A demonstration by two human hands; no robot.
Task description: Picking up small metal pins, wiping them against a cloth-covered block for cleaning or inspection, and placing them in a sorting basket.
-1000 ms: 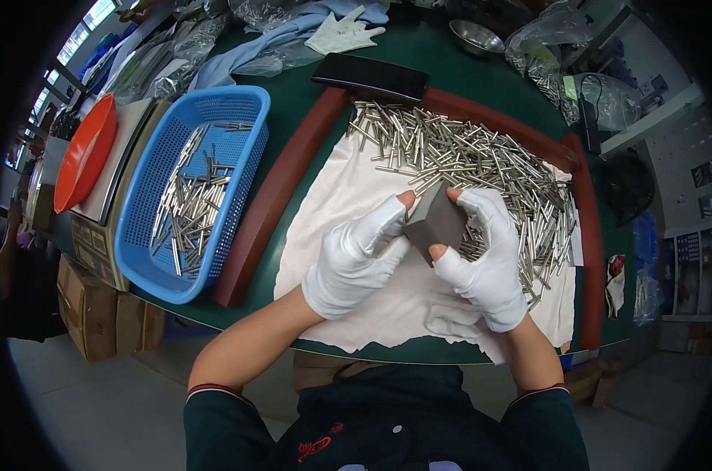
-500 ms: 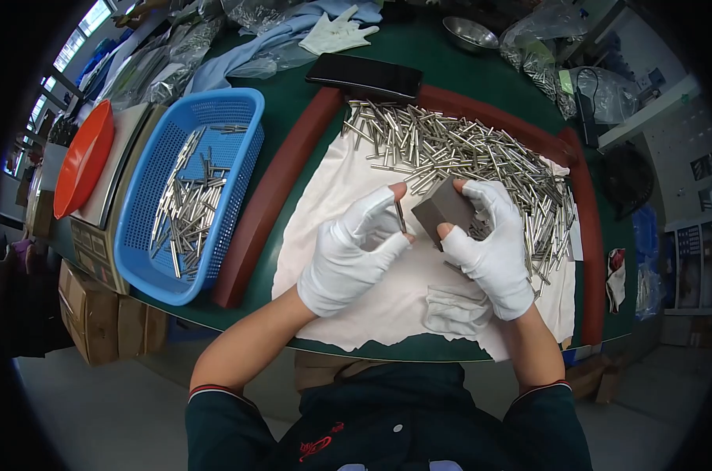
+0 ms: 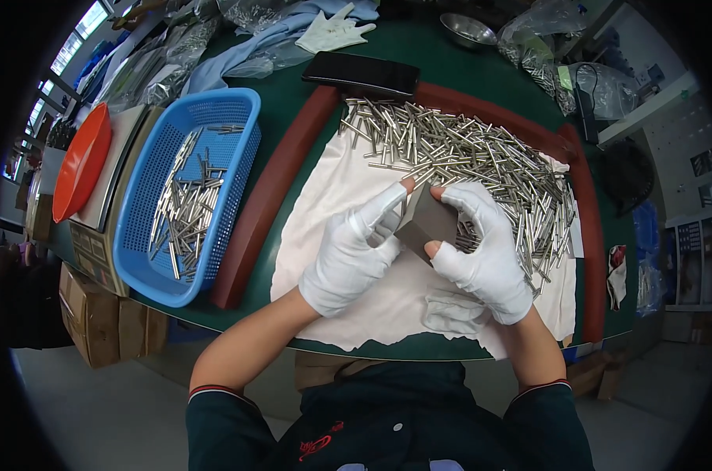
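Both of my hands wear white gloves with bare thumb and fingertips. My right hand grips a grey-brown rectangular block, its thumb and fingers on opposite sides. Close against the block's left side, my left hand is closed in a pinch. It holds a thin metal pin, now mostly hidden by the block and fingers. Beyond the hands lies a large heap of silvery metal pins on a pale cloth. A crumpled white cloth rests below my right hand.
A dark red frame borders the cloth on three sides. To the left stands a blue basket with more pins, beside a scale bearing an orange dish. A black phone lies across the frame; behind are a white glove and metal bowl.
The block has moved left and turned, coming up against the left hand's fingertips. The pin, plainly seen before in the left pinch, is now largely covered.
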